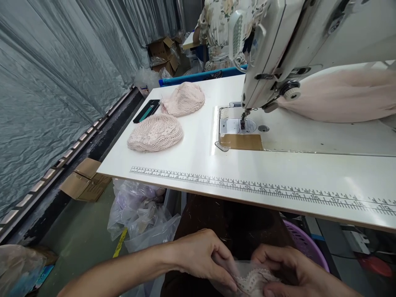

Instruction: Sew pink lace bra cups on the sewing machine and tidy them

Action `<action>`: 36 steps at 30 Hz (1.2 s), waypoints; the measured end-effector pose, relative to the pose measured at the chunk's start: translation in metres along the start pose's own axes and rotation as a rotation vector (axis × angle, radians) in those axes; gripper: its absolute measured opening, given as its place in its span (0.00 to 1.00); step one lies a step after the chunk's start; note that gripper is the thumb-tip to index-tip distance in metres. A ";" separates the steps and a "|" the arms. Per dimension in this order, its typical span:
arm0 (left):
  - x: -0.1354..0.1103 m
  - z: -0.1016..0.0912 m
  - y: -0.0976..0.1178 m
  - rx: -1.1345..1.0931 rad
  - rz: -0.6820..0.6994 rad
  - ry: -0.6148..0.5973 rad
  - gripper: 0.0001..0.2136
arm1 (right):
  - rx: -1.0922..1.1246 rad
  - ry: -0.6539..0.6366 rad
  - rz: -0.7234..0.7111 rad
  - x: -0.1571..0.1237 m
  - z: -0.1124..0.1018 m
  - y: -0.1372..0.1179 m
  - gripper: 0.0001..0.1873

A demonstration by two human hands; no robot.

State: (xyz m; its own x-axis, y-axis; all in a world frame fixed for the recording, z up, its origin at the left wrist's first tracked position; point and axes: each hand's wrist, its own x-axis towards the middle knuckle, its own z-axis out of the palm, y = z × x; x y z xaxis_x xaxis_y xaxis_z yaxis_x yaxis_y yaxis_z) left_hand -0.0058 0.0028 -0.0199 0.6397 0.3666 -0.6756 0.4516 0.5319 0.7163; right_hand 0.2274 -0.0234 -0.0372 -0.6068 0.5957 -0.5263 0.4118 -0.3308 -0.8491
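Note:
Low in the head view, over my lap, my left hand (pixel 208 256) pinches one side of a pale pink lace piece (pixel 256 281) with sheer fabric along it. My right hand (pixel 289 266) grips the other side, its fingers curled around the lace edge. The lower part of the piece runs out of the picture. Above both hands is the front edge of the white sewing table (pixel 198 163). Two pink lace pieces, one nearer (pixel 156 134) and one farther back (pixel 185 99), lie bunched on its left part.
A sewing machine (pixel 272 53) stands on the right of the table, pink fabric (pixel 346 95) behind its head. A dark phone-like object (pixel 147 111) lies by the lace. Plastic bags (pixel 142 210), a cardboard box (pixel 85 179) and a purple basket (pixel 305 243) sit below. Another person (pixel 221 24) is beyond.

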 end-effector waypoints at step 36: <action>-0.005 0.002 0.005 0.066 -0.038 0.067 0.17 | 0.327 0.004 -0.023 0.001 0.004 0.001 0.23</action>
State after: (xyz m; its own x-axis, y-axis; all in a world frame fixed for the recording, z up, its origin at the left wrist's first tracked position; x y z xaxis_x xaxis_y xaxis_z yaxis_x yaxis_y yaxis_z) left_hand -0.0054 0.0026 -0.0123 0.5794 0.3985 -0.7110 0.5160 0.4958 0.6985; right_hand 0.2238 -0.0262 -0.0389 -0.6106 0.6085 -0.5068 0.1571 -0.5342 -0.8306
